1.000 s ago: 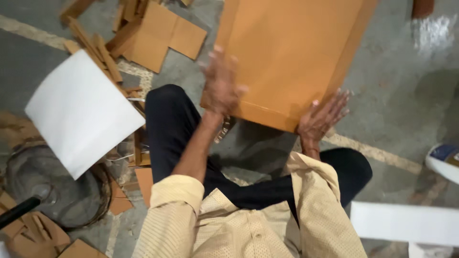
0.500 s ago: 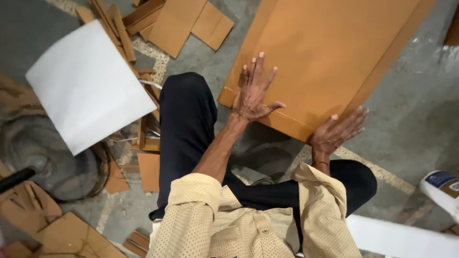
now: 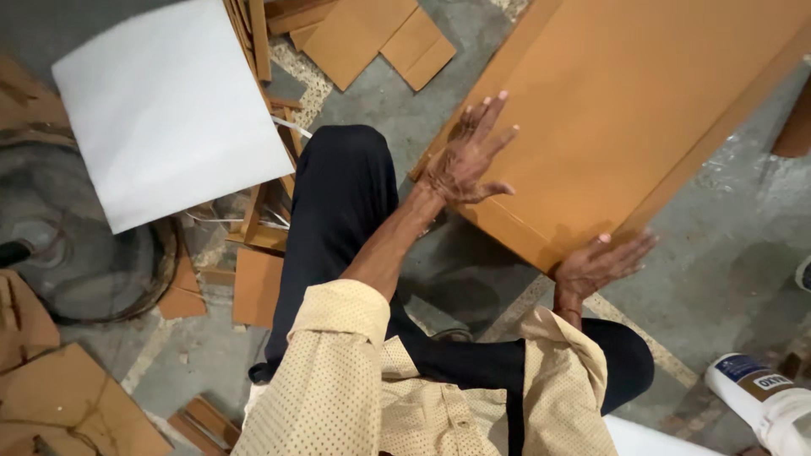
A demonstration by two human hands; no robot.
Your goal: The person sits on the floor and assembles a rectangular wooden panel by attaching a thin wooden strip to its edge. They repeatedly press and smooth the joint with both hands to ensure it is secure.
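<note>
Since the earlier frame, we note the large brown cardboard box point(image 3: 642, 110) lies further toward the upper right of the concrete floor point(image 3: 718, 279), and the left hand point(image 3: 466, 160) has spread wider across its top face. That hand lies flat, fingers splayed, palm pressing down and gripping nothing. The right hand point(image 3: 601, 263) cups the box's near corner from below, fingers half curled against the edge, thumb on the side wall; a support, not a closed grasp. We judge the step is best done with the palm's weight kept near the lower edge while the right hand steadies the corner, so the panel cannot slide. Beside the left knee lie a white sheet point(image 3: 169, 110) and cardboard offcuts point(image 3: 372, 38); a white container point(image 3: 760, 397) stands at the lower right.
</note>
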